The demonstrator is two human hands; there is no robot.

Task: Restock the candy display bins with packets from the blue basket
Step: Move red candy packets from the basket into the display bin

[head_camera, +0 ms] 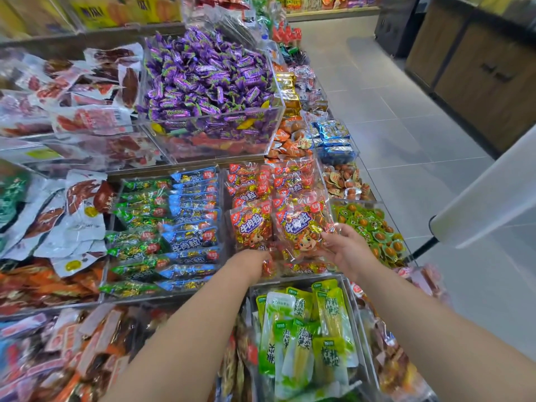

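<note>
Two rows of red candy packets fill a clear bin (224, 198) at the middle of the display. My right hand (346, 252) holds the front red packet (301, 227) of the right row by its lower right corner, thumb on its face. My left hand (255, 258) reaches down into the front of the same bin, fingers hidden among the packets at the base of the left front packet (251, 227). The blue basket is not in view.
Left of the red bin stands a bin of blue (194, 224) and green packets (139, 227). Behind is a raised clear box of purple candies (208, 79). Green pickle packs (304, 329) lie in front. Small orange-green sweets (368, 224) are at right, then tiled aisle floor (420, 111).
</note>
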